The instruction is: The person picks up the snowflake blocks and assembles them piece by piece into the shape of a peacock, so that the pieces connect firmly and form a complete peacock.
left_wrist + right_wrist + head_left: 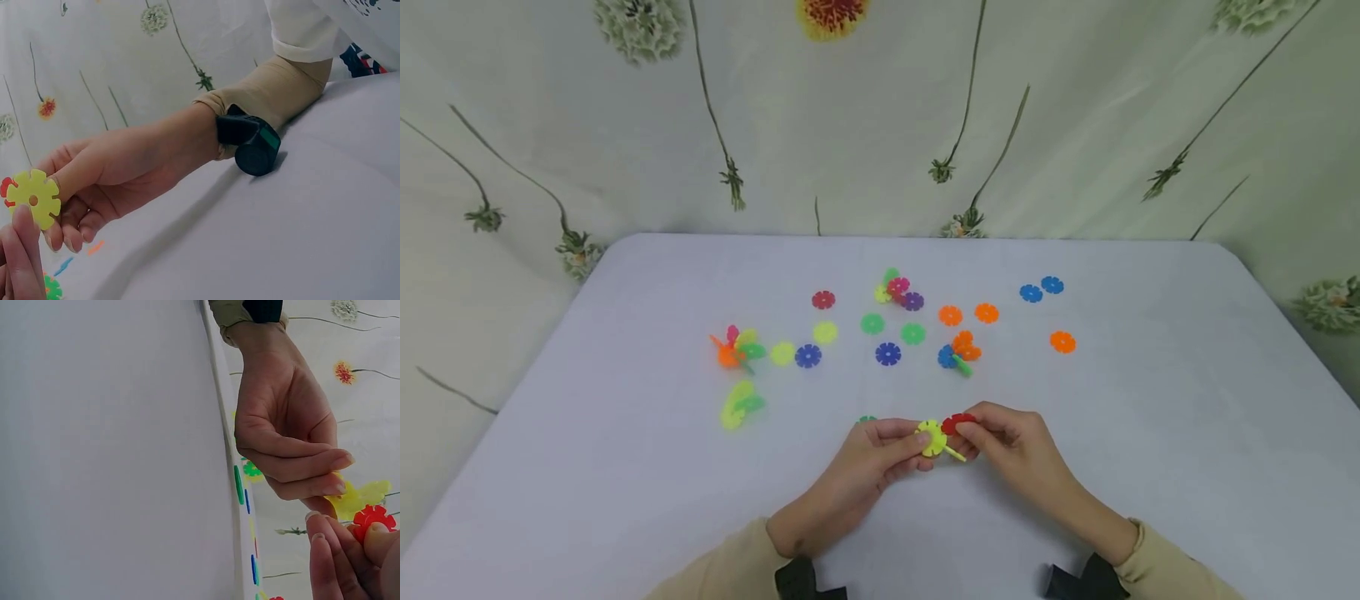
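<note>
Close to the table's front, my left hand [880,454] pinches a yellow notched snowflake disc [933,432] between thumb and fingers. A second yellow disc [956,454], seen edge-on, sticks out from it. My right hand [1026,450] pinches a red snowflake disc [957,422] right at the yellow disc's edge. In the left wrist view the yellow disc [45,190] overlaps most of the red one [7,189]. The right wrist view has the red disc [374,517] under the right thumb, with the yellow pieces [359,497] in the left fingers behind it.
Loose discs in several colours lie beyond the hands, among them a purple one [888,354] and an orange one [1063,342]. Joined clusters stand at the left [730,354], at the back [898,288] and near the middle [964,346]. A green disc [867,418] peeks out behind the left hand.
</note>
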The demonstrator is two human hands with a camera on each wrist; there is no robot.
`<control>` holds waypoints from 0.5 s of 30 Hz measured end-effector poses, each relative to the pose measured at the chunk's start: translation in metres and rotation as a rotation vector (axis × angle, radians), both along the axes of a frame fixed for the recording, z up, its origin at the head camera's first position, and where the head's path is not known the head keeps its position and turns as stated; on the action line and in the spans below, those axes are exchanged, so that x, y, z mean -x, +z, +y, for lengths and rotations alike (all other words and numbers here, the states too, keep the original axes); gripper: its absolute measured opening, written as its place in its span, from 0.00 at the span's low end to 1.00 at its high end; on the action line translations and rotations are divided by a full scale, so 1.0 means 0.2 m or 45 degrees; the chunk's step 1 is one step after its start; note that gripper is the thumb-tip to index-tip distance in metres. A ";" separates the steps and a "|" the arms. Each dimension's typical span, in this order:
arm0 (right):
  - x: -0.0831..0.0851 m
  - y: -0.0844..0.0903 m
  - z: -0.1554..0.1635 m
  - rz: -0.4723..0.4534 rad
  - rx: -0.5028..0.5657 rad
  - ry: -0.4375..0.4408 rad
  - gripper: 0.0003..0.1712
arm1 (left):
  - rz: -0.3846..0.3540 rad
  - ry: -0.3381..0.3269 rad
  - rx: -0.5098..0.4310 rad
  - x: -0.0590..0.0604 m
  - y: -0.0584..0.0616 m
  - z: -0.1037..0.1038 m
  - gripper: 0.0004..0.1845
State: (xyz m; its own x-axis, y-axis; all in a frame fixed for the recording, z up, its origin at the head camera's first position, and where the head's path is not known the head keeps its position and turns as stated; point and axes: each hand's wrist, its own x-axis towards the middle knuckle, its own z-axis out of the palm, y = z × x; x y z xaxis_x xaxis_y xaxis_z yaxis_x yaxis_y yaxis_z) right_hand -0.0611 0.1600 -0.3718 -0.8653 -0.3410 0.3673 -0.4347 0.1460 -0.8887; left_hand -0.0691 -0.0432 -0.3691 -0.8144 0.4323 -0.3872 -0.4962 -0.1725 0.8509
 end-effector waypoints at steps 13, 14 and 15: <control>0.01 -0.01 -0.04 0.285 -0.215 -0.031 0.10 | 0.056 0.001 0.015 0.00 0.03 -0.01 0.18; 0.02 0.00 -0.04 0.273 -0.248 -0.011 0.09 | 0.067 -0.001 0.024 0.01 0.03 -0.02 0.18; 0.03 0.02 -0.02 0.233 -0.288 0.027 0.08 | 0.082 -0.005 0.031 0.01 0.03 -0.02 0.18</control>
State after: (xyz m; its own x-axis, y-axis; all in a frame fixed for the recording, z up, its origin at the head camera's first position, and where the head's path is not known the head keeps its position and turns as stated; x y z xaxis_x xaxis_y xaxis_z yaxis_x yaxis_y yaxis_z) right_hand -0.0678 0.1552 -0.3678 -0.7835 -0.4489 0.4296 -0.5900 0.3205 -0.7411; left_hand -0.0712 -0.0474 -0.3626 -0.8360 0.4267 -0.3449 -0.4412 -0.1490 0.8849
